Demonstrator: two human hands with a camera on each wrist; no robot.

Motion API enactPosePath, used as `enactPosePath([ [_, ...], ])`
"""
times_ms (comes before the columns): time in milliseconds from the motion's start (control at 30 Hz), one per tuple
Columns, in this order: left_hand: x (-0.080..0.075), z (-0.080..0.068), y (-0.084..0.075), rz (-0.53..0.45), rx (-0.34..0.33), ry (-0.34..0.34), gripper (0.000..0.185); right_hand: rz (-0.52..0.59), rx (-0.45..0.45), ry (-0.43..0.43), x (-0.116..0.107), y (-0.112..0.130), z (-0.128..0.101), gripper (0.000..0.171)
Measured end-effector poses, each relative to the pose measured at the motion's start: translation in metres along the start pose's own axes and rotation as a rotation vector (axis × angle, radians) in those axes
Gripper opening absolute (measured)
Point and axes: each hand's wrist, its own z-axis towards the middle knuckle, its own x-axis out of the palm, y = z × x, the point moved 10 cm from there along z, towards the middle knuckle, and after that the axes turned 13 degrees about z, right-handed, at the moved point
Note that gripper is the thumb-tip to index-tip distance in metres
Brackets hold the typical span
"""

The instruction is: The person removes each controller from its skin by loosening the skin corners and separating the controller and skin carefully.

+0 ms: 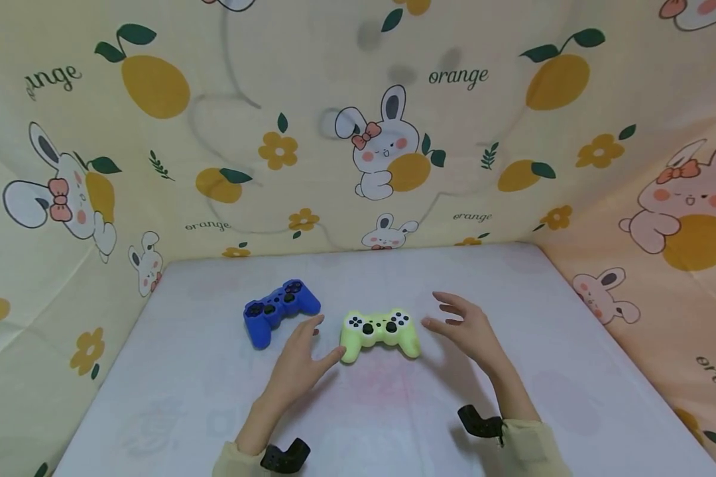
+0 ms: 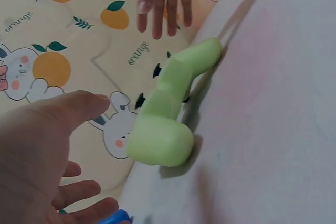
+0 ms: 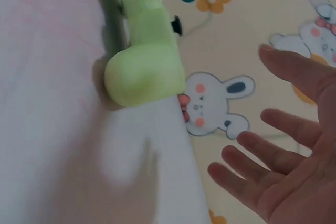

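Straight-fingered right grip point(image 3: 302, 187) near but apart from the pale-green controller point(image 3: 147, 72)

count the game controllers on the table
2. The blue controller lies on the table, left of the pale green controller and slightly farther back; the pale green one lies between the left hand and right hand.

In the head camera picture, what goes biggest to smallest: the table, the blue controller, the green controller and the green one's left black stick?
1. Table
2. Blue controller and green controller: too alike to rank
3. Left black stick
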Motion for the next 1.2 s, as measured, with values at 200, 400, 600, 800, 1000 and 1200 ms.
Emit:
enactPosePath([
  [200,0.009,0.007,0.001,-0.088,0.006,0.041,0.079,0.093,0.073,0.020,0.006,-0.011,0.006,0.064],
  [400,0.024,0.019,0.001,-0.162,0.032,0.119,0.081,0.274,0.233,0.059,0.021,-0.029,0.011,0.063],
  [600,0.029,0.035,0.005,-0.261,-0.004,0.189,0.083,0.312,0.259,0.102,0.022,-0.040,0.024,0.062],
  [800,0.036,0.047,0.013,-0.407,-0.102,0.249,0.080,0.364,0.329,0.196,0.035,-0.058,0.028,0.055],
  [1000,0.045,0.052,0.019,-0.484,-0.134,0.276,0.071,0.380,0.367,0.223,0.045,-0.066,0.026,0.060],
  [1200,0.054,0.052,0.022,-0.549,-0.140,0.308,0.059,0.371,0.394,0.211,0.046,-0.075,0.026,0.058],
])
